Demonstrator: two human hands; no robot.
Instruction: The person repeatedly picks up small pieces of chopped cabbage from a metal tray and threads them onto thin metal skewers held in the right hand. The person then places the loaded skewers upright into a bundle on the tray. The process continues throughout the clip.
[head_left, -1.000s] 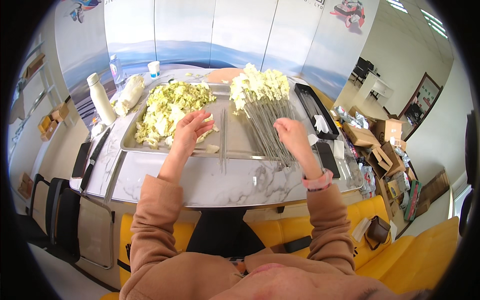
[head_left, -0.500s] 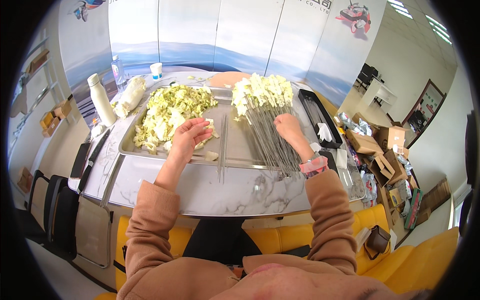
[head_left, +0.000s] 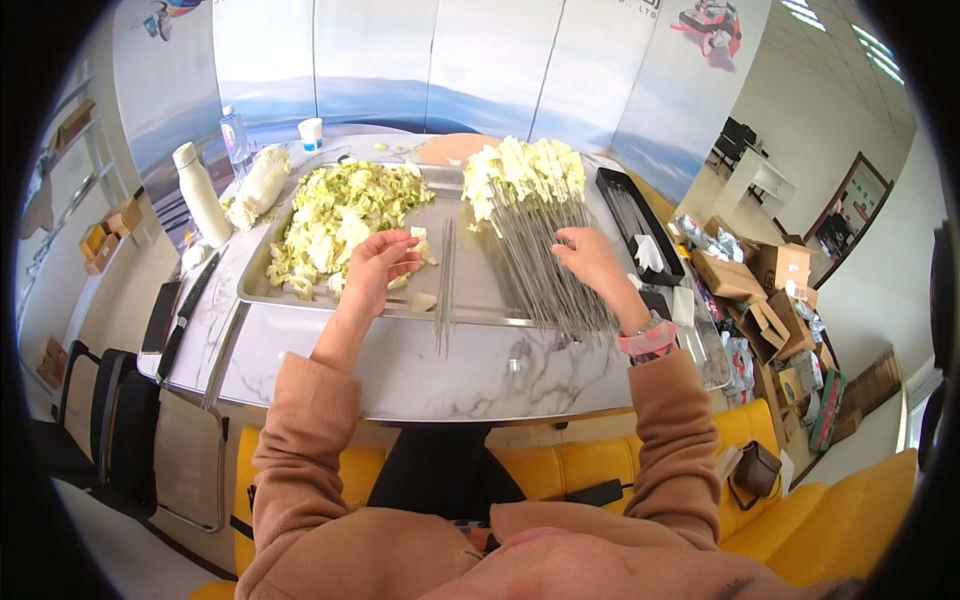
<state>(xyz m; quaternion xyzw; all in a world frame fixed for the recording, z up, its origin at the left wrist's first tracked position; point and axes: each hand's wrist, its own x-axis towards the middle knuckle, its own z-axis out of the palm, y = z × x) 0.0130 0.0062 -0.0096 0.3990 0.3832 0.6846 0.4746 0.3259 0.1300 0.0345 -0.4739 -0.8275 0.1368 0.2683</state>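
Note:
Above the near edge of a heap of chopped cabbage [head_left: 330, 220], my left hand [head_left: 378, 268] hovers with fingers loosely curled and apart. I see nothing held in it. A small cabbage piece lies beside its fingertips. My right hand [head_left: 597, 265] is over a thick bundle of metal skewers [head_left: 535, 270], its thumb and forefinger apart; whether it touches them is hard to tell. Cabbage pieces [head_left: 525, 175] are threaded on the far ends of those skewers. A few bare skewers [head_left: 446, 285] lie between my hands across the metal tray [head_left: 330, 306].
On the left stand a white bottle [head_left: 202, 200], a clear bottle [head_left: 236, 145] and a whole cabbage [head_left: 262, 185]; a knife [head_left: 185, 315] lies nearer. A paper cup [head_left: 311, 134] stands behind. Right of the tray is a black box [head_left: 640, 230] holding skewers and white tissue.
My right hand has moved rightward and nearer to me, and its fingers have loosened from a closed pinch. My left hand stays nearly still. The whole view has shifted slightly.

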